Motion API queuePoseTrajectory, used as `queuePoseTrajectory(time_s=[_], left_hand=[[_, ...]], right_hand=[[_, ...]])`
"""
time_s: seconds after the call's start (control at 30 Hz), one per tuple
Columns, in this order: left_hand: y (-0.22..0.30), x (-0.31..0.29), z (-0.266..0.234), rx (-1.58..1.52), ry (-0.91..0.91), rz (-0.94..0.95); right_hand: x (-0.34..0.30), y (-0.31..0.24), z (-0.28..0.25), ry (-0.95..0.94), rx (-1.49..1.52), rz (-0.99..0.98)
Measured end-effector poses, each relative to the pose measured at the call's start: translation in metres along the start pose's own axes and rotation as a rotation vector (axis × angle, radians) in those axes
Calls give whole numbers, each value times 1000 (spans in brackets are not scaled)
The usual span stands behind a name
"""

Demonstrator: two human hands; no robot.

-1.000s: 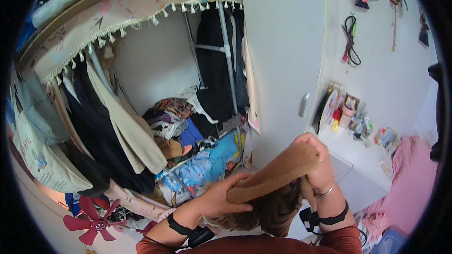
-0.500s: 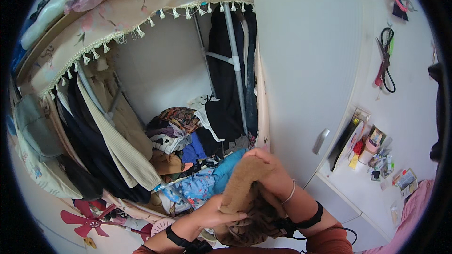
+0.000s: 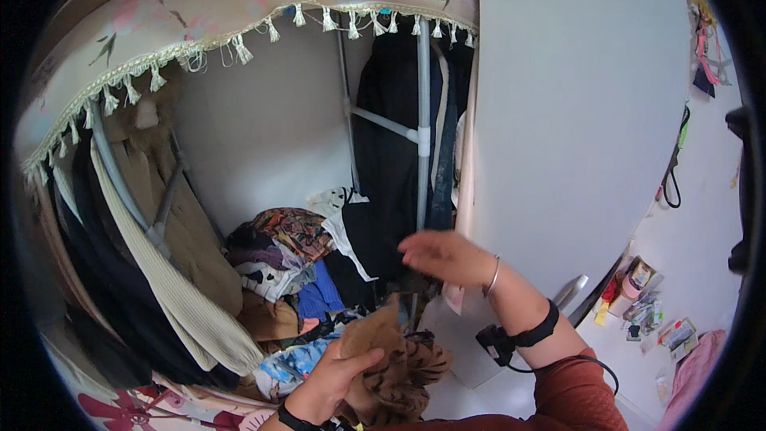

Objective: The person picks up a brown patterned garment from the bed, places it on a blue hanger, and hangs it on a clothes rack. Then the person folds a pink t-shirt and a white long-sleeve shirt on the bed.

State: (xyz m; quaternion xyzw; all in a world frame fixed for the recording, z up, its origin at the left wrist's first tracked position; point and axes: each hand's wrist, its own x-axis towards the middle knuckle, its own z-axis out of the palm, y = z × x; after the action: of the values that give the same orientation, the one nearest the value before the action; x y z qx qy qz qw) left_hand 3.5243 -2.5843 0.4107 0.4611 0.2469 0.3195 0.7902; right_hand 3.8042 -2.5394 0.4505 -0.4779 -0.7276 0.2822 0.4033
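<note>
My left hand point(image 3: 341, 373) grips a tan fuzzy garment with dark stripes point(image 3: 395, 383), thumb on top, and the cloth hangs in loose folds in front of me. Above and to the right of it, my right hand point(image 3: 448, 258) is off the cloth, its fingers stretched out flat with nothing in them. Just beyond the left hand, a light blue patterned cloth point(image 3: 299, 363) lies at the front of the wardrobe. A heap of folded clothes point(image 3: 291, 247) fills the wardrobe floor, with a blue piece point(image 3: 321, 295) and a black one with white trim among them.
A cream ribbed garment point(image 3: 159, 255) and dark clothes hang at the left; more dark clothes point(image 3: 391, 120) hang at the right behind a grey pole point(image 3: 424, 128). A tasselled floral cover point(image 3: 215, 8) runs along the top. At right are a white door point(image 3: 574, 112) and a shelf of small items.
My right hand has let go of the tan garment and lifted away from it. The left hand has moved lower and left, still holding the cloth. The view has shifted closer to the wardrobe.
</note>
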Motion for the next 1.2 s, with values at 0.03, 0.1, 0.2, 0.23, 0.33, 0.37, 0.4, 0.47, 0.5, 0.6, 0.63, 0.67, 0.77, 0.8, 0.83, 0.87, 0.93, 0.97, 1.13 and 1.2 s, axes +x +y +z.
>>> queuePoseTrajectory(time_s=[0.03,0.1,0.2,0.23,0.33,0.37,0.4,0.47,0.5,0.6,0.63,0.67,0.77,0.8,0.83,0.87,0.93,0.97,1.13,1.2], left_hand=[[2,6,-6,23,29,24],[5,14,-17,7,89,41],[9,27,-32,-15,132,86],[10,30,-35,-11,143,109],[18,38,-43,28,174,138],[22,40,-43,43,184,164],[25,44,-41,57,242,203],[32,53,-34,-9,288,222],[37,59,-31,-40,313,231],[48,84,-26,62,476,171],[49,91,-26,61,497,167],[48,97,-25,58,512,176],[48,113,-32,49,573,212],[49,117,-37,46,571,221],[49,121,-42,42,570,229],[49,122,-45,-25,513,189],[48,126,-53,-49,554,191],[48,128,-56,-60,575,192],[50,137,-72,-74,515,140],[51,140,-77,-83,488,128]], right_hand=[[13,2,-10,117,65,81],[36,4,-40,327,200,-1],[78,8,-86,618,271,53],[92,11,-99,703,294,10],[146,25,-140,951,270,-61],[166,31,-153,1029,215,-107],[186,35,-169,1058,163,-107],[226,41,-200,1172,43,-113],[245,44,-213,1265,-16,-97],[294,41,-252,1383,21,-148],[307,39,-263,1417,28,-177],[319,36,-274,1488,1,-181],[344,34,-307,1557,-68,-206],[354,34,-316,1572,-48,-291],[362,31,-327,1583,-33,-262],[368,31,-334,1537,-12,-409],[377,29,-347,1475,71,-558],[379,26,-352,1432,162,-518],[379,16,-365,1386,120,-591],[377,12,-366,1354,132,-582]])
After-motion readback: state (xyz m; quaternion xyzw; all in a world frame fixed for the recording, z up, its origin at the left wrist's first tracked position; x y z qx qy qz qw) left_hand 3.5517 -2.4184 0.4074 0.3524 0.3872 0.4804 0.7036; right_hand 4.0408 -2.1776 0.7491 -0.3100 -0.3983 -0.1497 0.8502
